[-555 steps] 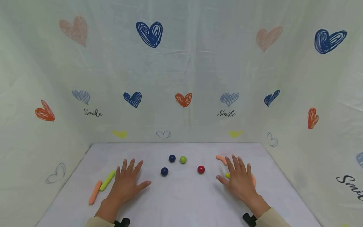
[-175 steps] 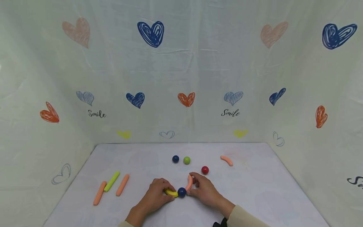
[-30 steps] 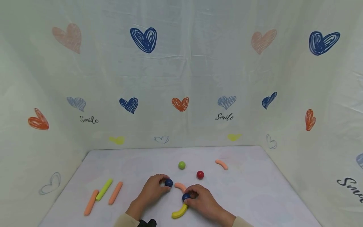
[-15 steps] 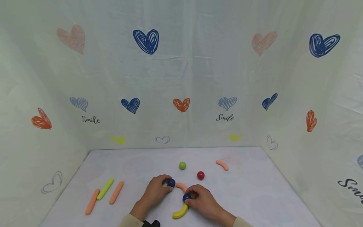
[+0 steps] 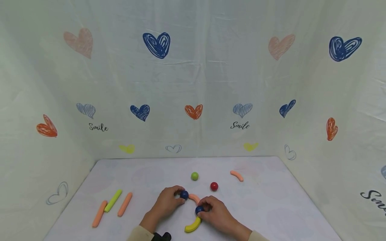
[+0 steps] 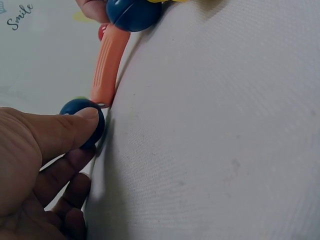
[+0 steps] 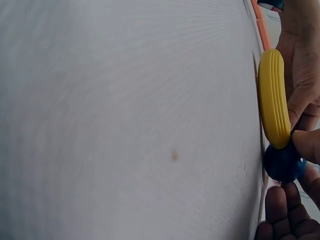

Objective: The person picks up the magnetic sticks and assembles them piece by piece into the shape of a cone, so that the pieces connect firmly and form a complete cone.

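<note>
My left hand pinches a dark blue ball between thumb and fingers. That ball sits right at one end of a curved orange magnetic rod, as the left wrist view shows. At the rod's other end is a second blue ball, pinched by my right hand. A curved yellow magnetic rod runs from this second ball toward the front of the table, its tip against the ball in the right wrist view. Together the balls and rods form a bent chain on the white tabletop.
Behind the hands lie a green ball, a red ball and another curved orange rod. On the left rest two straight orange rods, one the inner rod, and a lime rod. A heart-printed curtain encloses the table.
Since 5.8 s ago both hands have let go of the curved rods and gripped blue balls; the far ball came forward. Over the last second my left hand brought its ball rightward against the orange rod's end.
</note>
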### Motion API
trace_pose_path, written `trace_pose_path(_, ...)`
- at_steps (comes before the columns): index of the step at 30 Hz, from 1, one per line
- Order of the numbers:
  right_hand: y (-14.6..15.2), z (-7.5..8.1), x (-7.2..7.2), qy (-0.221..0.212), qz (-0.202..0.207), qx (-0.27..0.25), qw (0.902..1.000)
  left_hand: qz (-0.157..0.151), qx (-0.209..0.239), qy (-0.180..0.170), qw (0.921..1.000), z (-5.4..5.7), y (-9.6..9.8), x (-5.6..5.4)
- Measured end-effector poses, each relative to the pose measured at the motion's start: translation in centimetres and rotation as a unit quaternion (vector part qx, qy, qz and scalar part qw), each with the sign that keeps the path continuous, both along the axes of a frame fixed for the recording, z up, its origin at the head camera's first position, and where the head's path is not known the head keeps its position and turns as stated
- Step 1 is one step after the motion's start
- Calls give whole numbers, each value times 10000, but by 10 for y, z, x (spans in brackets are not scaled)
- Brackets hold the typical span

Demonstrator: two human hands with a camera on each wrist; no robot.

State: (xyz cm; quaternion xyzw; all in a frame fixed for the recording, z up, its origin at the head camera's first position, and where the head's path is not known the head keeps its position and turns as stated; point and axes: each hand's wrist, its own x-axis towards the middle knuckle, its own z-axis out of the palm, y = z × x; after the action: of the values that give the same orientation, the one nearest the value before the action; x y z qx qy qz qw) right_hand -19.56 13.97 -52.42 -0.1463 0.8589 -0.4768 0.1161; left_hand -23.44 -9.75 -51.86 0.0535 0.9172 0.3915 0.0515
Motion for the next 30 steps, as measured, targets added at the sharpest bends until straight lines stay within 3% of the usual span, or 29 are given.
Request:
trace_pose_path(10,0,-1,-1,30,-9,44,10000,125,-73,-145,9998,0,-1,-2)
trace_pose_path(21,8,1,2,46,-75,150,9998,-84,-70,-26,9999,-5,-3,-2)
trace_pose_path(30,12,0,3,46,-24,109,9999,-160,-207,26,9997,-2,0,0)
